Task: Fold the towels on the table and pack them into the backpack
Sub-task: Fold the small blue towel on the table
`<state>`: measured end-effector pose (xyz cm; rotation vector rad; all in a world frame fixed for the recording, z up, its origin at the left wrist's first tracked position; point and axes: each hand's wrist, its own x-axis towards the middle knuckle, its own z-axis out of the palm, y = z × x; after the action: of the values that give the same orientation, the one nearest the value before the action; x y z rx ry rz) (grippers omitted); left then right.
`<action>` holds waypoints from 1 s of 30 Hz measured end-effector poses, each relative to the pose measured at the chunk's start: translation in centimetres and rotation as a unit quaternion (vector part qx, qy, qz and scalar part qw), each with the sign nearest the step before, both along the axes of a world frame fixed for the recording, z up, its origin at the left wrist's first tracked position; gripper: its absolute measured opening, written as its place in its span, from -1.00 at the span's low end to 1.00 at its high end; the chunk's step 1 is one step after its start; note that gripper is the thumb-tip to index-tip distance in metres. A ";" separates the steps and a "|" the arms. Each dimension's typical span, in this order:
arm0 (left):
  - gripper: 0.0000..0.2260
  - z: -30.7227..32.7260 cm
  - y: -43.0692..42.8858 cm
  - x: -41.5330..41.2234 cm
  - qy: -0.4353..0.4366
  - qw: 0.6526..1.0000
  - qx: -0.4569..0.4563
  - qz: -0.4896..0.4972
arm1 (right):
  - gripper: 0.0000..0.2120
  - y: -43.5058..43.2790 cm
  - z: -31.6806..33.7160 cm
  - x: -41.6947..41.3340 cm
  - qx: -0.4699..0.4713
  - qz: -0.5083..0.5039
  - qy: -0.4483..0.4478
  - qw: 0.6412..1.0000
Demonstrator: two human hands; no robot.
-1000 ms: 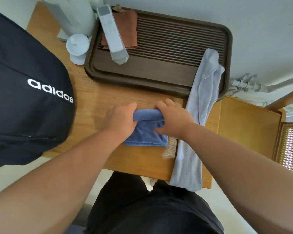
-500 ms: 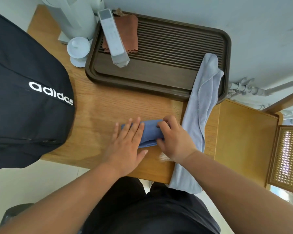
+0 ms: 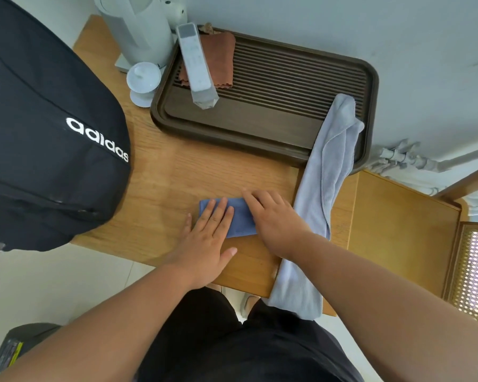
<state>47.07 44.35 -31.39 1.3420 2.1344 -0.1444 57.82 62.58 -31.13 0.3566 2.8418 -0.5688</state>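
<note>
A small blue towel, folded into a compact rectangle, lies near the front edge of the wooden table. My left hand presses flat on its left half with straight fingers. My right hand lies on its right end, fingers stretched along the top edge. A long grey towel drapes from the tray over the table's front edge, just right of my right hand. The black backpack stands at the table's left end; its opening is not visible.
A dark slatted tea tray fills the back of the table, holding a brown cloth and a white remote-like device. A white kettle and lidded cup stand back left. A lower wooden surface adjoins on the right.
Both hands gripped the far edge of the blue towel and folded it toward me. The left hand then flattened on it, and now the right hand has opened onto it as well.
</note>
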 end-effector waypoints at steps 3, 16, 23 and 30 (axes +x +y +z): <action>-0.35 1.7 0.9 0.0 -0.067 0.993 0.053 0.081 | -0.39 0.7 0.6 -0.5 -0.017 -0.019 -0.070 0.997; -0.76 7.5 -1.6 1.1 -0.125 0.925 0.112 0.340 | -0.61 -2.2 7.0 0.5 -0.200 -0.006 -0.007 0.980; -0.71 14.6 -1.5 -3.2 -0.184 0.867 0.248 0.390 | -0.42 -2.2 14.3 -1.7 -0.338 -0.151 0.190 0.909; -0.74 20.6 -2.7 -7.9 -0.147 0.847 0.360 0.363 | -0.43 -4.7 21.0 -5.7 -0.322 -0.231 0.291 0.871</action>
<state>39.13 41.66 -10.74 0.7028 2.3342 1.1887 52.13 57.88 -10.15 0.8523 2.8168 -1.9408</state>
